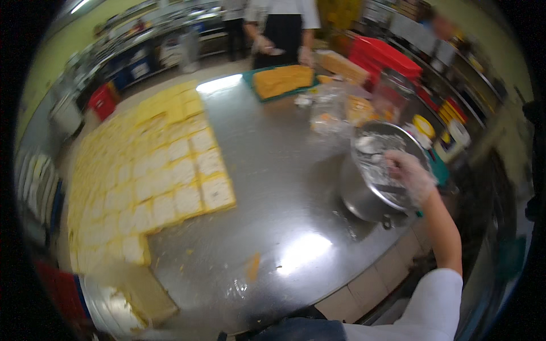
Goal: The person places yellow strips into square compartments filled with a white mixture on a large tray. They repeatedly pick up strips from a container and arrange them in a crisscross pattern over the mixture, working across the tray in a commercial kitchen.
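My right hand (410,173), in a clear plastic glove, reaches into a tall steel pot (357,196) at the right of the table. Its fingers are closed near a pale, whitish lump (369,145) inside the pot; what they grip is too blurred to name. Whitish smears coat the pot's inner wall. Nowhere in the picture does my left hand show. Across the table's left side lie rows of square yellow-edged bread slices (162,176), many with a pale, speckled spread on top.
A steel table (267,176) spans the middle, with a few crumbs near its front. A pale block (145,292) sits at the lower left corner. Opposite, a person in a dark apron (284,40) stands behind an orange-yellow slab (281,81) on a green board. Plastic bags (331,108) lie beyond the pot.
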A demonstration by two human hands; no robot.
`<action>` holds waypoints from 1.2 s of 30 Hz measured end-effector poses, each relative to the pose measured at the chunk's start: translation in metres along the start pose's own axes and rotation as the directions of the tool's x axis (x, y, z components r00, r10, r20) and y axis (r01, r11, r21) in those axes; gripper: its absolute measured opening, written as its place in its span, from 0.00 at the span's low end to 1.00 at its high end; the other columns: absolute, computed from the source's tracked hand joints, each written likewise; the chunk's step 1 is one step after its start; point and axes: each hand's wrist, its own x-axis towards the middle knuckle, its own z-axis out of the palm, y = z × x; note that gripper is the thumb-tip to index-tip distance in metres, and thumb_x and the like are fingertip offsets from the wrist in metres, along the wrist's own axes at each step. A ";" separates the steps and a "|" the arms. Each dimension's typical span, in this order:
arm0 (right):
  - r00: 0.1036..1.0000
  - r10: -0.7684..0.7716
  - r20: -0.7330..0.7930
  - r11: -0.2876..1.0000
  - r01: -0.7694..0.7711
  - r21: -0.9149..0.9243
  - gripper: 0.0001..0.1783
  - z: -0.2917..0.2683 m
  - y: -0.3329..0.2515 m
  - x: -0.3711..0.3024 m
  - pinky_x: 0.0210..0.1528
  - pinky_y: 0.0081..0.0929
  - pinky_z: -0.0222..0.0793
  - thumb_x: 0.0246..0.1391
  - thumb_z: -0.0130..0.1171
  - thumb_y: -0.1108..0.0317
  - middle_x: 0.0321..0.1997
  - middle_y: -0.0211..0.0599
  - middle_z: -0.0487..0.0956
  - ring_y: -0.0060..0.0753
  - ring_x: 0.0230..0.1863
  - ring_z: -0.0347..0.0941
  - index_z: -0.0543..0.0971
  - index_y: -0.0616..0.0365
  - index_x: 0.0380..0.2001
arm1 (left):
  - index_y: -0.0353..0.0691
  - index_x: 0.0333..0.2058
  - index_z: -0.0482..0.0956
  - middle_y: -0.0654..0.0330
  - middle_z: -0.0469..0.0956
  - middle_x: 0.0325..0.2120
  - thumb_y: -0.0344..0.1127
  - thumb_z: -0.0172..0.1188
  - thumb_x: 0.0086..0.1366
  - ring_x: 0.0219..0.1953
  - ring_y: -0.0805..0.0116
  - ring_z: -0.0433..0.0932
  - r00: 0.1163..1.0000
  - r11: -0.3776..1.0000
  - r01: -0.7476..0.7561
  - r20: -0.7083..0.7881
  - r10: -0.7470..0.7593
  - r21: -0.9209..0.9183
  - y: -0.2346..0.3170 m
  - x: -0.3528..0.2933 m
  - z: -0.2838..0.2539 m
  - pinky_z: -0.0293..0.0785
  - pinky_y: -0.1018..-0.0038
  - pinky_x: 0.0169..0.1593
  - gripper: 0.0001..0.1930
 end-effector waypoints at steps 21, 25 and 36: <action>0.748 -0.577 0.328 0.686 0.661 -0.303 0.13 0.641 -0.051 0.147 0.33 0.29 0.64 0.55 0.51 0.63 0.28 0.33 0.77 0.30 0.32 0.72 0.77 0.58 0.39 | 0.36 0.44 0.71 0.67 0.66 0.25 0.54 0.48 0.61 0.28 0.82 0.62 0.924 0.889 0.243 -0.371 -0.090 0.389 -0.091 0.216 -0.172 0.55 0.85 0.31 0.25; 0.467 -0.780 0.416 0.203 0.818 -0.538 0.09 0.724 -0.016 0.184 0.33 0.36 0.70 0.52 0.47 0.68 0.29 0.47 0.77 0.46 0.33 0.74 0.77 0.56 0.30 | 0.37 0.48 0.69 0.73 0.61 0.21 0.59 0.49 0.60 0.22 0.85 0.59 0.971 0.922 0.185 -0.205 -0.120 0.339 -0.087 0.230 -0.175 0.54 0.87 0.28 0.30; 0.470 -0.702 0.534 0.058 0.786 -0.615 0.10 0.749 -0.006 0.199 0.34 0.43 0.66 0.55 0.44 0.65 0.32 0.50 0.74 0.54 0.35 0.71 0.73 0.57 0.32 | 0.34 0.42 0.73 0.67 0.66 0.23 0.51 0.52 0.62 0.26 0.79 0.62 0.927 0.916 0.229 -0.362 -0.102 0.329 -0.099 0.255 -0.156 0.58 0.83 0.33 0.24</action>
